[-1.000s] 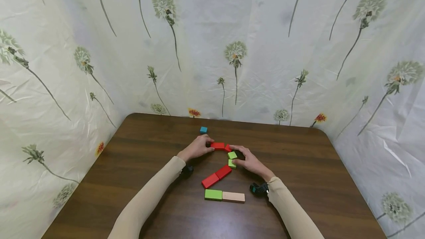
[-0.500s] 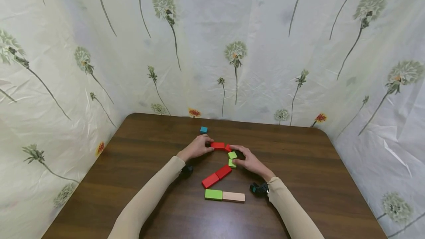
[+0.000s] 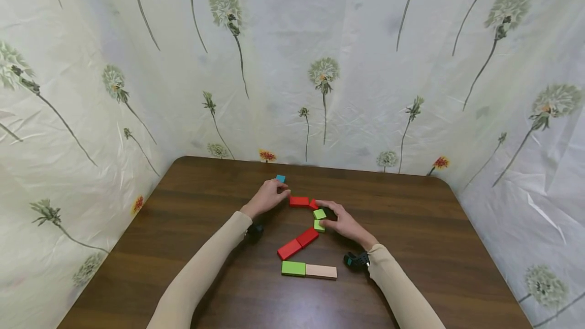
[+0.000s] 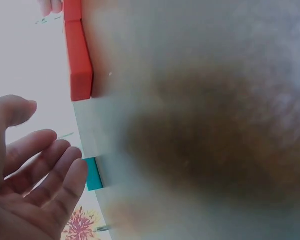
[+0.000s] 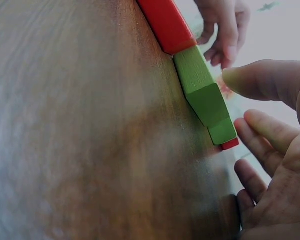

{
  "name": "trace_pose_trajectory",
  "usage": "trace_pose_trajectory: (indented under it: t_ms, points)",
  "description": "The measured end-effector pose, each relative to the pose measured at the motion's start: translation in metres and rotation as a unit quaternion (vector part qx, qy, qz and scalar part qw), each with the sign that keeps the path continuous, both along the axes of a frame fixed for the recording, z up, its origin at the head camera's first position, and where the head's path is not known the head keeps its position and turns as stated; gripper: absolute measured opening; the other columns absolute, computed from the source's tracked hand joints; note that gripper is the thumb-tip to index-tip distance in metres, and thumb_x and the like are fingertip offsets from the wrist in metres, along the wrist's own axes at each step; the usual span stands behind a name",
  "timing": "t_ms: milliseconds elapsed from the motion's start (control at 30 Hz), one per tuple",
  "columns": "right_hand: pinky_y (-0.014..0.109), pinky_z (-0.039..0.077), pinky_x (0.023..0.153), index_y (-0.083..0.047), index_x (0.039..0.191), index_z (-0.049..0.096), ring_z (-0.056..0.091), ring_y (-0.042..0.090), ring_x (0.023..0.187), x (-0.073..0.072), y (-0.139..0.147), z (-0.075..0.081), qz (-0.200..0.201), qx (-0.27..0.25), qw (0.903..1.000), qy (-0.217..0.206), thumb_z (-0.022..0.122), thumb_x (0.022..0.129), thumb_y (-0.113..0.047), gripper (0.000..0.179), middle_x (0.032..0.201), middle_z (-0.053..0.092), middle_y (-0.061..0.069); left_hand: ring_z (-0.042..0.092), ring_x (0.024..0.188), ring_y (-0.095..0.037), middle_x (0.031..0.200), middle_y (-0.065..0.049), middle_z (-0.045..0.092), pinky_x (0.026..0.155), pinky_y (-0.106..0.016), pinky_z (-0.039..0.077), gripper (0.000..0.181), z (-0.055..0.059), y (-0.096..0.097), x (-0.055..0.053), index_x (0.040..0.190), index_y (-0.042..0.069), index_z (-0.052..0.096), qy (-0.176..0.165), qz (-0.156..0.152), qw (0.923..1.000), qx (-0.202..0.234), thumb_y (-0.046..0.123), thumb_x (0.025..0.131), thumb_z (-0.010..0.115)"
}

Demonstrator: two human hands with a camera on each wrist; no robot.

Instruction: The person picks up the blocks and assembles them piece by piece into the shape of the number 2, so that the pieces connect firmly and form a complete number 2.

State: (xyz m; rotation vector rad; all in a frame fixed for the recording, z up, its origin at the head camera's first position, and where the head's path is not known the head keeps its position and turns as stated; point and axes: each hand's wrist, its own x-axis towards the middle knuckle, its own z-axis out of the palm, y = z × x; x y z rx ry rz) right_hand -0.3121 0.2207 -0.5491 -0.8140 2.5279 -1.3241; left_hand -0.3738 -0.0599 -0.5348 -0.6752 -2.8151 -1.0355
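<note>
My left hand (image 3: 266, 197) is over the table's far part, fingers loosely bent and holding nothing. Just beyond its fingertips lies a small blue block (image 3: 281, 178), partly covered by the hand; the left wrist view shows the blue block (image 4: 93, 174) beside the fingers. To the right are a long red block (image 3: 299, 201) and a small red block (image 3: 313, 204). Two light green blocks (image 3: 319, 214) continue the curve toward me. My right hand (image 3: 345, 222) rests around their right side, fingers spread, forefinger at the small red block and thumb at the nearer green one.
Two red blocks (image 3: 298, 243) lie end to end on a slant, meeting the nearer green block. Closer to me, a bright green block (image 3: 293, 268) and a beige block (image 3: 321, 271) form a row on the brown wooden table (image 3: 219, 278). A dandelion-patterned curtain (image 3: 365, 65) surrounds the table.
My left hand has left the long red block's left end and moved slightly left and away from me, toward the blue block. My right hand and the blocks stay put.
</note>
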Motion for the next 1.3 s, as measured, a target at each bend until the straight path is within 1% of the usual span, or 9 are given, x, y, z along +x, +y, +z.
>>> trace_pose_trajectory:
  t_ms: [100,267,367,467,667,867,1033,1267,1300]
  points:
    - [0.068,0.022,0.106,-0.003,0.145,0.040,0.024,0.045,0.139,0.007,-0.001,0.012,0.007,0.000,1.0000,0.001,0.066,0.092,-0.016,0.060,0.149,0.037,0.021,0.063,0.092,-0.021,0.102,-0.010,0.068,0.081,-0.034,0.053,0.022,0.003,-0.002,-0.004,0.107,0.002,0.071,0.011,0.031,0.9994,0.011,0.017,0.093,0.064]
    - [0.068,0.023,0.104,0.000,0.143,0.042,0.027,0.046,0.137,0.009,-0.002,0.014,0.011,-0.008,0.9998,0.014,0.066,0.091,-0.014,0.059,0.147,0.038,0.023,0.062,0.089,-0.020,0.097,-0.009,0.065,0.079,-0.033,0.053,0.019,0.004,-0.004,-0.011,0.103,0.001,0.072,0.019,0.060,0.9977,0.025,0.015,0.091,0.066]
    - [0.068,0.023,0.104,0.000,0.143,0.041,0.027,0.046,0.137,0.008,-0.002,0.013,0.014,-0.011,0.9997,0.017,0.066,0.091,-0.014,0.059,0.147,0.038,0.023,0.063,0.088,-0.019,0.095,-0.008,0.065,0.078,-0.032,0.053,0.016,0.003,-0.005,-0.012,0.099,0.003,0.072,0.013,0.042,0.9987,0.024,0.016,0.090,0.068]
    - [0.068,0.022,0.105,0.000,0.143,0.041,0.027,0.046,0.137,0.007,-0.002,0.012,0.014,-0.012,0.9997,0.014,0.066,0.091,-0.014,0.060,0.147,0.038,0.023,0.064,0.088,-0.016,0.095,-0.006,0.067,0.078,-0.029,0.053,0.016,0.001,-0.005,-0.011,0.099,0.006,0.072,-0.004,0.008,0.9998,0.015,0.018,0.090,0.068]
    - [0.068,0.021,0.106,-0.002,0.144,0.041,0.026,0.045,0.137,0.006,-0.001,0.012,0.013,-0.011,0.9998,0.007,0.066,0.091,-0.014,0.060,0.148,0.038,0.022,0.063,0.099,-0.017,0.109,-0.005,0.068,0.086,-0.032,0.051,0.033,-0.003,-0.003,-0.006,0.114,0.005,0.068,-0.059,-0.045,0.9972,-0.007,0.028,0.091,0.068]
    - [0.067,0.020,0.107,-0.002,0.144,0.040,0.025,0.045,0.138,0.005,-0.001,0.012,0.013,-0.010,0.9998,0.005,0.066,0.091,-0.014,0.060,0.149,0.037,0.022,0.058,0.107,-0.018,0.117,-0.005,0.061,0.093,-0.035,0.048,0.039,-0.005,0.000,-0.003,0.121,0.009,0.066,-0.065,-0.082,0.9926,-0.061,0.032,0.090,0.069]
    - [0.067,0.020,0.107,-0.002,0.145,0.040,0.024,0.045,0.138,0.005,-0.002,0.012,0.011,-0.007,0.9999,0.002,0.066,0.092,-0.016,0.061,0.149,0.037,0.021,0.057,0.105,-0.019,0.116,-0.006,0.061,0.093,-0.035,0.048,0.034,-0.004,0.003,-0.002,0.121,0.008,0.066,-0.061,-0.088,0.9919,-0.069,0.024,0.091,0.068]
    - [0.063,0.022,0.108,-0.018,0.144,0.044,0.028,0.035,0.139,-0.016,0.005,-0.024,-0.008,-0.002,0.9999,0.014,0.069,0.089,-0.029,0.062,0.149,0.041,0.006,0.059,0.102,-0.017,0.113,-0.005,0.063,0.091,-0.033,0.049,0.032,-0.008,0.006,-0.004,0.119,0.007,0.067,-0.056,-0.077,0.9934,-0.065,0.024,0.091,0.068]
    - [0.063,0.023,0.108,-0.018,0.144,0.044,0.028,0.035,0.139,-0.016,0.005,-0.024,-0.011,0.001,0.9998,0.017,0.069,0.089,-0.028,0.062,0.148,0.042,0.006,0.059,0.102,-0.017,0.112,-0.005,0.063,0.092,-0.033,0.049,0.032,-0.009,0.006,-0.005,0.118,0.007,0.067,-0.056,-0.075,0.9936,-0.064,0.024,0.091,0.068]
